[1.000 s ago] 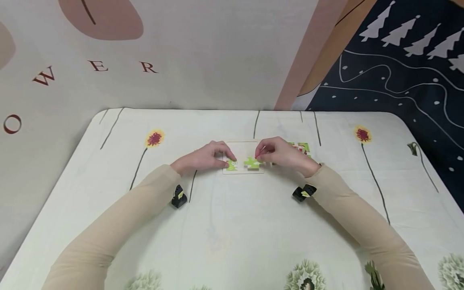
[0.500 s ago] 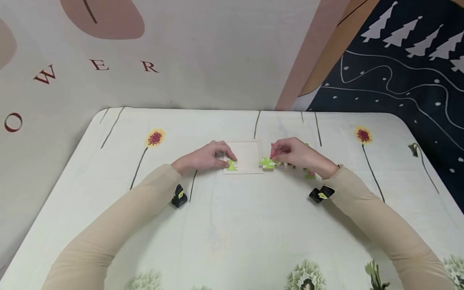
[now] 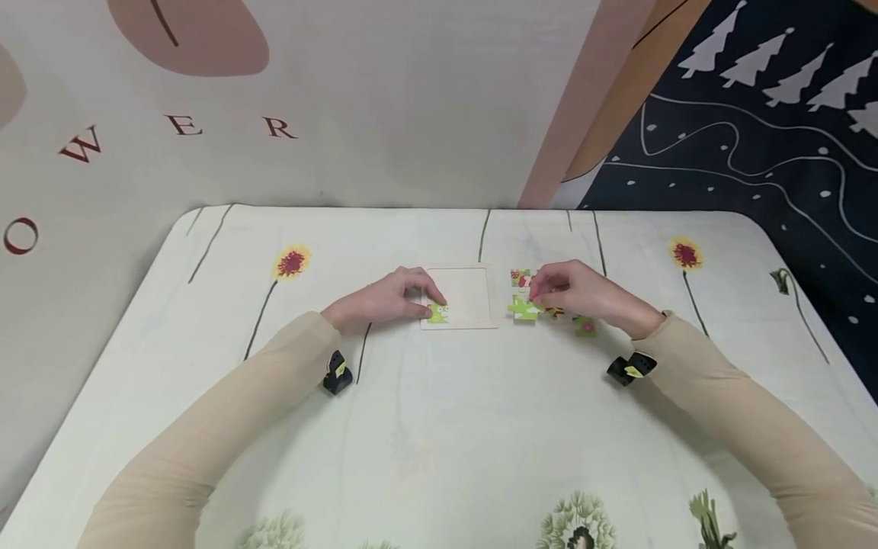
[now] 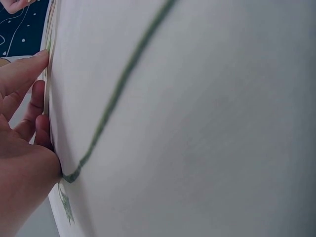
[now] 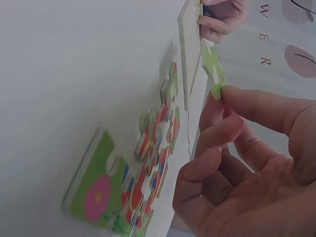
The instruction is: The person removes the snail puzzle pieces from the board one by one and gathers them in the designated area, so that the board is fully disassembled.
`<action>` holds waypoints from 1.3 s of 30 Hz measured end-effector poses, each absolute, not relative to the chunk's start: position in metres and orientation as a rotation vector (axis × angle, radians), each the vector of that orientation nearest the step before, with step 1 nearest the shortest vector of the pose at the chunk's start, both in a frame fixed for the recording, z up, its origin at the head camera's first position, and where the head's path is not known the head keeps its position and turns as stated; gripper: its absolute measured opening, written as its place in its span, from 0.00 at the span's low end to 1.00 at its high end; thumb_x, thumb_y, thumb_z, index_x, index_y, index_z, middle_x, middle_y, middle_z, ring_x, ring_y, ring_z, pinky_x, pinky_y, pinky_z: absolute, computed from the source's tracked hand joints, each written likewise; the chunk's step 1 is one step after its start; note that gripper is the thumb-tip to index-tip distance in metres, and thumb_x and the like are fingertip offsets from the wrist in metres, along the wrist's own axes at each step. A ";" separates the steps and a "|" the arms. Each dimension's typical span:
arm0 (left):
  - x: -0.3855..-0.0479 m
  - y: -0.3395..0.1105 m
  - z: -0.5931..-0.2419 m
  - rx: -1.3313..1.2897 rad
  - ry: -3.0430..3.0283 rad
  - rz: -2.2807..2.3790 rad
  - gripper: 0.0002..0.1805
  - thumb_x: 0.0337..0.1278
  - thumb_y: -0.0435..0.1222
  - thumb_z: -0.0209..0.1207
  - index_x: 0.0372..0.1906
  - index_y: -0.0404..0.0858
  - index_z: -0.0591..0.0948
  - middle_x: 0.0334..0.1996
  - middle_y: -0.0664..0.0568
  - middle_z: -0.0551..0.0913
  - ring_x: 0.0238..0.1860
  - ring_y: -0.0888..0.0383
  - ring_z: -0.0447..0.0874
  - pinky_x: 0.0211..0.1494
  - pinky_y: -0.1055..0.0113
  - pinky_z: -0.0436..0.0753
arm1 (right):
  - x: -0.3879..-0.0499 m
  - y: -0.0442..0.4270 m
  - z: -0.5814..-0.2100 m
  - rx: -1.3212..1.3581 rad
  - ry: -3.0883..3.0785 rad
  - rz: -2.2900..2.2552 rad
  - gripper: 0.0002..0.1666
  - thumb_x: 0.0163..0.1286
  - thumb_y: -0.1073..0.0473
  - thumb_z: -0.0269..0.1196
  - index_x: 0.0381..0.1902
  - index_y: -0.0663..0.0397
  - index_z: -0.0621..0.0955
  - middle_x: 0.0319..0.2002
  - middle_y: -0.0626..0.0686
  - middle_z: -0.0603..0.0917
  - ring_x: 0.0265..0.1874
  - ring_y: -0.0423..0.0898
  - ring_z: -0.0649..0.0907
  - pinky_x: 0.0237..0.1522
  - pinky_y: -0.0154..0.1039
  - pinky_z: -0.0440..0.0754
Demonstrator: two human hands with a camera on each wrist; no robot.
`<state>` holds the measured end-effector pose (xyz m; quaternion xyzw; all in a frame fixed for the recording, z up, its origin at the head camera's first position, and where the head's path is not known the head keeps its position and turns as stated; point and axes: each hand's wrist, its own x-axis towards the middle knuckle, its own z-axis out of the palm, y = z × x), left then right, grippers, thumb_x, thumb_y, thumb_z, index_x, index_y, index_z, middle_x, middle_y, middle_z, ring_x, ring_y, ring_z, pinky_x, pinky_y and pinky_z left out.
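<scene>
My left hand (image 3: pixel 392 296) rests at the left side of a pale puzzle board (image 3: pixel 466 297), thumb and fingers holding it beside a green puzzle piece (image 3: pixel 438 314) in the board's near-left corner. Between thumb and fingertip, my right hand (image 3: pixel 590 293) pinches another puzzle piece (image 3: pixel 524 308), green with white. In the right wrist view that pinched piece (image 5: pixel 213 69) is tilted and raised off the table. Below this hand lie several loose puzzle pieces (image 5: pixel 153 148) with red and green print, partly hidden by the hand in the head view.
A loose piece with a pink flower (image 3: pixel 585 326) lies at the near right of the group. A white cloth printed with flowers covers the table (image 3: pixel 425 427). A pale wall (image 3: pixel 398 107) stands along the far edge, and a dark tree-print cloth (image 3: pixel 748 145) hangs at the right.
My right hand has carried the pinched green puzzle piece rightward, from above the board to beside the loose pieces. My left hand stays in place at the board.
</scene>
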<state>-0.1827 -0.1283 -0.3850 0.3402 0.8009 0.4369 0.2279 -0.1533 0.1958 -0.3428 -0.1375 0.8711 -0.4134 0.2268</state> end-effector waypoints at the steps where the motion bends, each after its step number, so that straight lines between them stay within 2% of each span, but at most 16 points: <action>1: -0.183 -0.128 -0.385 0.935 2.205 1.203 0.11 0.55 0.25 0.63 0.44 0.33 0.84 0.46 0.47 0.80 0.52 0.50 0.72 0.62 0.52 0.63 | -0.153 0.197 -0.342 -0.379 2.399 -1.142 0.04 0.66 0.66 0.61 0.38 0.62 0.81 0.33 0.54 0.82 0.30 0.50 0.76 0.33 0.40 0.73; 24: -0.182 -0.128 -0.385 0.933 2.221 1.193 0.12 0.54 0.25 0.63 0.44 0.33 0.84 0.45 0.47 0.80 0.52 0.51 0.73 0.62 0.52 0.64 | -0.144 0.222 -0.343 -0.398 2.398 -1.121 0.05 0.66 0.66 0.61 0.38 0.63 0.81 0.37 0.54 0.84 0.34 0.48 0.76 0.37 0.40 0.74; 32: -0.183 -0.128 -0.386 0.928 2.215 1.200 0.12 0.54 0.25 0.63 0.45 0.33 0.84 0.45 0.48 0.80 0.52 0.52 0.72 0.62 0.54 0.63 | -0.141 0.228 -0.343 -0.353 2.424 -1.080 0.05 0.66 0.66 0.62 0.39 0.63 0.81 0.35 0.52 0.83 0.30 0.46 0.75 0.30 0.38 0.71; 39: -0.182 -0.128 -0.385 0.919 2.213 1.206 0.12 0.54 0.25 0.63 0.44 0.34 0.84 0.45 0.49 0.80 0.52 0.52 0.72 0.62 0.55 0.63 | -0.137 0.231 -0.347 -0.357 2.378 -1.123 0.05 0.65 0.68 0.61 0.39 0.65 0.80 0.28 0.52 0.80 0.24 0.45 0.74 0.27 0.37 0.70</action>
